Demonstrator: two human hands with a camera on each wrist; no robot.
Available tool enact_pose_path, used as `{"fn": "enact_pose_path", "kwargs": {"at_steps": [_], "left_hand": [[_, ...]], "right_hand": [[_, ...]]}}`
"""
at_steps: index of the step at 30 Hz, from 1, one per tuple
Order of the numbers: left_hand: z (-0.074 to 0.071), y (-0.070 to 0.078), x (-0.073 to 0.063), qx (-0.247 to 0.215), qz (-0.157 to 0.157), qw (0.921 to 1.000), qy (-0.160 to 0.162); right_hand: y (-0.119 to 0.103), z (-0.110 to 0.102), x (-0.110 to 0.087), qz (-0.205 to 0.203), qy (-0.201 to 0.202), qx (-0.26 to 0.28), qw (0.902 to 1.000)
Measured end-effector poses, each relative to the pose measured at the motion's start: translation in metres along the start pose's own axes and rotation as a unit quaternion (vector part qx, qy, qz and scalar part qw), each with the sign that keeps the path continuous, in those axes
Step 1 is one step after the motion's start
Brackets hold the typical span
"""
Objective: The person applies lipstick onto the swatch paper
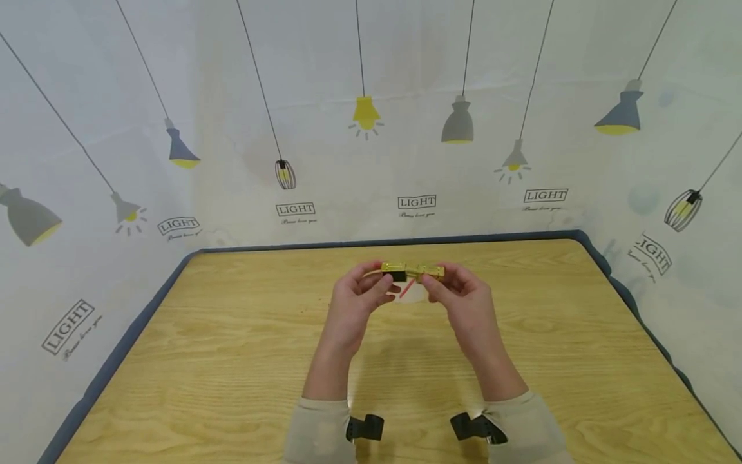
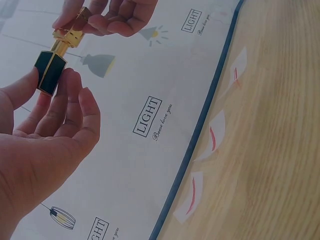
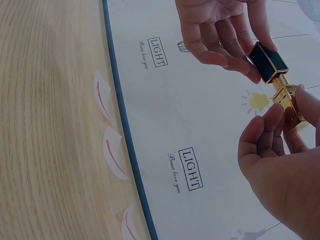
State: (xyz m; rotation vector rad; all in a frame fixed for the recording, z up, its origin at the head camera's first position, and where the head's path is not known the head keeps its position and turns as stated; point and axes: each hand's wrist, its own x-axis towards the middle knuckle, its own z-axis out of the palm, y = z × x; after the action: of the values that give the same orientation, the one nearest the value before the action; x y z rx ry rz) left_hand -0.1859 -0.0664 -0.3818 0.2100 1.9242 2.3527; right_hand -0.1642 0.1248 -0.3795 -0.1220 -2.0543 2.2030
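Observation:
Both hands are raised above the table, holding a lipstick tube (image 2: 60, 47) between them. Thumb and fingers of my left hand (image 1: 350, 299) pinch its black, gold-edged part (image 3: 270, 61). My right hand (image 1: 471, 306) pinches the shiny gold part (image 3: 287, 104) at the opposite end. Between the two parts shows a narrower gold neck (image 2: 60, 47), so they are partly drawn apart but still in line. In the left wrist view the tube slants, black end lower. Fingers cover some of the gold part.
White paper strips with red strokes lie along the wooden table's (image 1: 232, 348) far edge: a near strip (image 2: 189, 197), a middle strip (image 2: 212, 135) and another strip (image 2: 236, 72) in the left wrist view. A lamp-printed cloth (image 1: 324, 129) stands behind the blue-edged table.

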Motion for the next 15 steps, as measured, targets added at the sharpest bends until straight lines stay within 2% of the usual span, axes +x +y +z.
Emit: {"fn": "enact_pose_path", "kwargs": {"at_steps": [7,15], "left_hand": [[0.0009,-0.0019,0.0017,-0.005,0.0,1.0,0.002],[-0.0001,-0.0039,0.0012,-0.003,-0.006,0.9999,0.008]], "right_hand": [[0.0023,-0.0013,0.0021,-0.008,-0.001,0.02,0.9998],[0.0019,-0.0028,0.0005,0.001,-0.017,0.029,0.9994]]}}
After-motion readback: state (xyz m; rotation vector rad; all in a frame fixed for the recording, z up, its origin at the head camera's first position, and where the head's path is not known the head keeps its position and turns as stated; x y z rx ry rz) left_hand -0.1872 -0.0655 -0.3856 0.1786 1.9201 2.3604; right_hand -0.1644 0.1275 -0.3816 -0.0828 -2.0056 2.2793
